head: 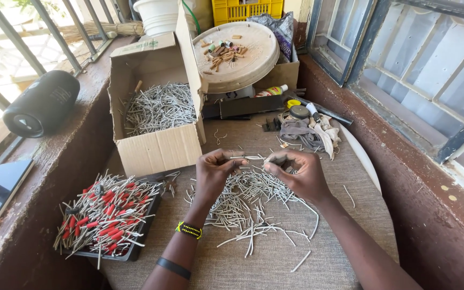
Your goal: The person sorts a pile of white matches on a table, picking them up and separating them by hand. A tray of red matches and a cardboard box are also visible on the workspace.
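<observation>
While a thin grey stick [247,158] is pinched between the fingers of the left hand [214,173] and right hand [296,173], a loose pile of sticks [248,198] is spread on the woven grey table [275,263] beneath. Flanking items: cardboard box [157,145], black tray [130,252], brick ledge [33,177], barred window [430,59].

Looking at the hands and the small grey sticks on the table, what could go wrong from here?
The left hand and right hand pinch thin grey sticks above a loose pile; a dropped stick could be lost among it. Stray sticks near the mat's front edge might roll off.
</observation>
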